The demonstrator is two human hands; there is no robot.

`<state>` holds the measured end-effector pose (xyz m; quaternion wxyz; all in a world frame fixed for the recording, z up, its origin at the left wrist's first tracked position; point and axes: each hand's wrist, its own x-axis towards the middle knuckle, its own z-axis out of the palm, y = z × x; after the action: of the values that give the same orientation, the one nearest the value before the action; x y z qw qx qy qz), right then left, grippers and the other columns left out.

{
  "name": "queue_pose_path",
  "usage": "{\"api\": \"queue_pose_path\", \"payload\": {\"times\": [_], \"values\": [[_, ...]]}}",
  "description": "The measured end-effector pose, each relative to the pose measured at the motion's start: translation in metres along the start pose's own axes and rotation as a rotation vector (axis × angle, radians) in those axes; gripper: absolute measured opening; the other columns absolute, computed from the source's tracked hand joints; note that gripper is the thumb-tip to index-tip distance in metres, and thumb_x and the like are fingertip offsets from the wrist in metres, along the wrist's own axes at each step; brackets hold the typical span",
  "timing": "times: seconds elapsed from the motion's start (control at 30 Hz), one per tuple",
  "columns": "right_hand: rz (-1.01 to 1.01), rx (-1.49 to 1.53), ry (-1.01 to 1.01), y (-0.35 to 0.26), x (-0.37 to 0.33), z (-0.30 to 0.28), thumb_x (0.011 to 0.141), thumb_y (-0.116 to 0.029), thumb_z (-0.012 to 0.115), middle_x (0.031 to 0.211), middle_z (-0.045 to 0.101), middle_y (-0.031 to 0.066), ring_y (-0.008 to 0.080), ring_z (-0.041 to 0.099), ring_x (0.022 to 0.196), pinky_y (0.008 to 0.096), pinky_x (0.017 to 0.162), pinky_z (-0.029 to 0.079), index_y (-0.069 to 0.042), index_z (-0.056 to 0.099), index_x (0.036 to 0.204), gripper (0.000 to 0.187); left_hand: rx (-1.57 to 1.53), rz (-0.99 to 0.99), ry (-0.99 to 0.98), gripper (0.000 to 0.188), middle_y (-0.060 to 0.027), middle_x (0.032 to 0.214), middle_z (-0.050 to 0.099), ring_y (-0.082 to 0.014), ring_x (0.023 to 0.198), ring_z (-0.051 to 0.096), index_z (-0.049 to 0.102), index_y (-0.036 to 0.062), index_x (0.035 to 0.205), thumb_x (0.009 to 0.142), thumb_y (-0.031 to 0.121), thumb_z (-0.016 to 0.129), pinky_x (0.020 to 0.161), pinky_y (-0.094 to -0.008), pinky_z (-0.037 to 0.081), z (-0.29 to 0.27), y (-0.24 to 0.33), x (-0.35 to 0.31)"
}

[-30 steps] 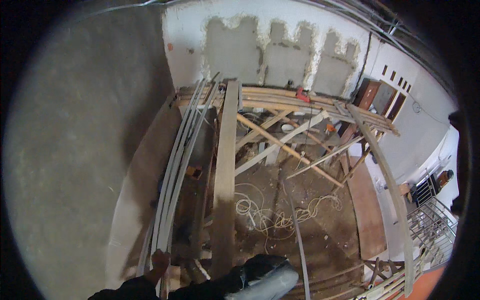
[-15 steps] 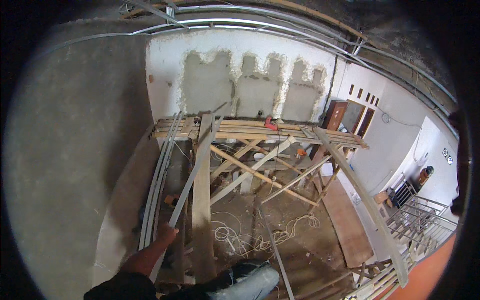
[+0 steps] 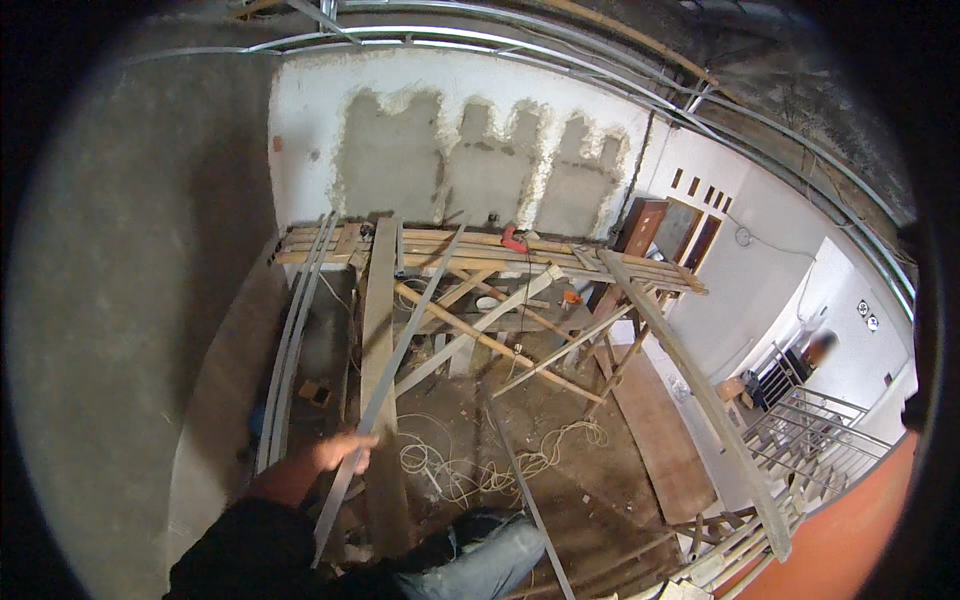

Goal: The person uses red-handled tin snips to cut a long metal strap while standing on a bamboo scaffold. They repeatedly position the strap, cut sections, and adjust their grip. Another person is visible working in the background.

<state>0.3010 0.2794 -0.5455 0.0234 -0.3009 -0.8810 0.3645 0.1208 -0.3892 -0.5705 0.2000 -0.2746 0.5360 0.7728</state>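
Observation:
My left hand (image 3: 345, 452), reaching in from the lower left in a black sleeve, is closed around a long grey metal channel (image 3: 415, 318). The channel slants away over a wide wooden plank (image 3: 378, 335), its far end in front of the bamboo platform (image 3: 470, 250). Left of the hand, several more metal channels (image 3: 288, 365) lie side by side, running toward that platform. My jeans-clad knee (image 3: 490, 560) shows at the bottom. No part of my right hand is visible.
A red power tool (image 3: 514, 239) rests on the platform by the patched wall. Far below, a coiled pale cable (image 3: 460, 475) lies on the floor. Another plank (image 3: 700, 400) slopes along the right, near metal railings (image 3: 815, 425). Ceiling framing (image 3: 480, 48) crosses overhead.
The held channel's far end has swung right, off the line of the plank. My left hand has shifted slightly right and up, and the whole view has moved a little.

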Motion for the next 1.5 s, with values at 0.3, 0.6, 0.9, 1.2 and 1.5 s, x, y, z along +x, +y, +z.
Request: {"api": "queue_pose_path", "payload": {"times": [0.3,0.6,0.9,1.2,1.5], "values": [[0.101,-0.087,0.064,0.058,-0.027,-0.011,0.103,-0.034,0.065,0.094,0.071,0.0214,0.0315,0.069,0.086,0.0431,0.074,0.055,0.002,0.068,0.110,0.037,-0.080,-0.317,0.327,0.048,-0.0135,0.114,0.071,-0.0273,0.100,0.069,0.064,0.0048,0.134,0.104,0.041,0.063,0.084,-0.0418,0.055,0.057,-0.220,-0.237],[-0.099,0.287,-0.078,0.008,0.029,-0.014,0.106,-0.029,0.060,0.127,0.069,0.0241,0.0320,0.067,0.113,0.0416,0.096,0.053,0.006,0.062,0.137,0.046,0.509,0.422,0.589,0.033,-0.0052,0.075,0.067,-0.0174,0.064,0.063,0.068,0.0086,0.097,0.103,0.041,0.063,0.063,-0.0396,0.052,0.085,-0.068,-0.173],[-0.159,0.469,-0.220,-0.077,-0.026,-0.046,0.103,-0.033,0.067,0.069,0.060,0.0045,0.0155,0.057,0.063,0.0303,0.057,0.050,0.003,0.068,0.091,0.038,-0.188,0.281,0.336,0.022,-0.0096,0.079,0.060,-0.0190,0.057,0.055,0.054,0.0074,0.107,0.101,0.029,0.056,0.049,-0.0378,0.048,0.266,0.110,-0.074],[0.292,1.015,-0.165,-0.103,-0.095,-0.072,0.098,-0.026,0.071,0.063,0.062,0.0063,0.0160,0.059,0.051,0.0310,0.046,0.046,0.001,0.070,0.090,0.029,-0.501,0.144,-0.157,0.034,-0.0098,0.100,0.056,-0.0274,0.089,0.057,0.049,0.0080,0.112,0.107,0.041,0.043,0.090,-0.0511,0.052,0.420,0.058,-0.062],[0.031,1.483,0.021,-0.141,-0.050,-0.084,0.083,-0.009,0.085,0.095,0.067,0.0105,0.0220,0.069,0.085,0.0356,0.077,0.057,0.001,0.057,0.115,0.044,-0.235,-0.029,-0.427,0.026,-0.0130,0.122,0.063,-0.0320,0.121,0.063,0.058,0.0087,0.112,0.104,0.031,0.066,0.102,-0.0505,0.055,0.460,-0.003,-0.085]]}}
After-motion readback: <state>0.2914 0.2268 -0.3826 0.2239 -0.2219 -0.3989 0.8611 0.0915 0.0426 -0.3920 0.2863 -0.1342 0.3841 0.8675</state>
